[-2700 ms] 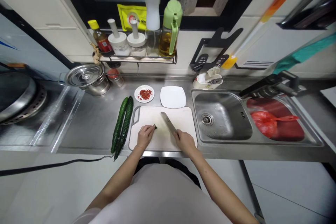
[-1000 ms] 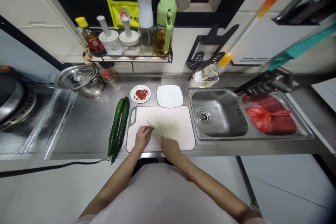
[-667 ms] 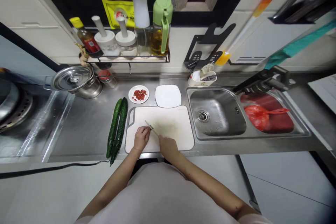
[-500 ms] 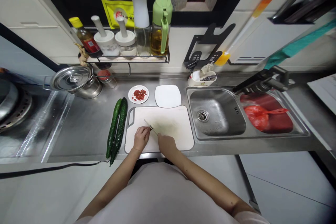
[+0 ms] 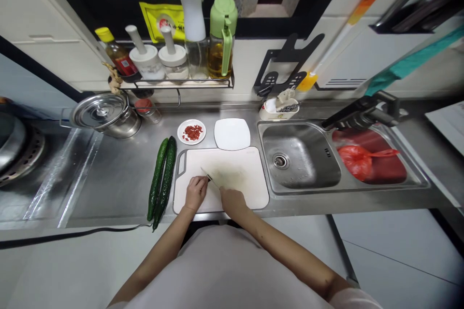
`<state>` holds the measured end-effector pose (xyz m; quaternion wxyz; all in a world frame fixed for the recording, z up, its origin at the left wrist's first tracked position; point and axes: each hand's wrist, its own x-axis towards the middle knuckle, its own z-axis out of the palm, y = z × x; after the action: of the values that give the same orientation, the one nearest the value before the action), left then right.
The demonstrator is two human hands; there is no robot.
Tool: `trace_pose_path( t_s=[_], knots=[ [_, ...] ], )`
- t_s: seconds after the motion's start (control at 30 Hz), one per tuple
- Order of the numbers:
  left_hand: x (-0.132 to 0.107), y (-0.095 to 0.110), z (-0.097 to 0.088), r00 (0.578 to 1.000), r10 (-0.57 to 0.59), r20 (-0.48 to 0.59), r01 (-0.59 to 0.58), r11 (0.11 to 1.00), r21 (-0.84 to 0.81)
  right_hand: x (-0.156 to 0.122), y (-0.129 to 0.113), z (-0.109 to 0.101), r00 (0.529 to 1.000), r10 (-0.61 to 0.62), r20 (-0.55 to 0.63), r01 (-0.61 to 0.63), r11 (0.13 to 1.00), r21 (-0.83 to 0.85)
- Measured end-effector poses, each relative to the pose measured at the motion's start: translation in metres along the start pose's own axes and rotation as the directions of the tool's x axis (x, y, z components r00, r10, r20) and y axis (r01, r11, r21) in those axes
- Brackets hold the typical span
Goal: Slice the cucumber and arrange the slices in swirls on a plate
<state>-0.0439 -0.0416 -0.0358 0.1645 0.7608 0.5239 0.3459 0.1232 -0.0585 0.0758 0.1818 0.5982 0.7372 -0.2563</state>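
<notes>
Right hand (image 5: 232, 200): clenched round the knife (image 5: 209, 179) handle, at the cutting board's (image 5: 246, 174) near edge.
Left hand (image 5: 196, 192): curled down on the board, beside the blade; grip cannot be told.
Knife: blade slants away leftward over the board.
Cucumbers (image 5: 162, 181): two, on the counter (image 5: 119, 178) just left of the board.
Saucer (image 5: 191, 132), white plate (image 5: 232, 133): beyond the board's far edge.

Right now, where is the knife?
In the head view, the knife is over the near left part of the white cutting board, gripped by the right hand, its blade angled toward the left hand.
</notes>
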Motion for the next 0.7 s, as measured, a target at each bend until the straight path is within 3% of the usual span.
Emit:
trace_pose_path(
  t_s=[0.7],
  knots=[
    [-0.001, -0.003, 0.003, 1.0, 0.017, -0.014, -0.017, 1.0, 0.005, 0.018, 0.006, 0.007, 1.0, -0.024, 0.008, 0.024, 0.999, 0.023]
  ],
)
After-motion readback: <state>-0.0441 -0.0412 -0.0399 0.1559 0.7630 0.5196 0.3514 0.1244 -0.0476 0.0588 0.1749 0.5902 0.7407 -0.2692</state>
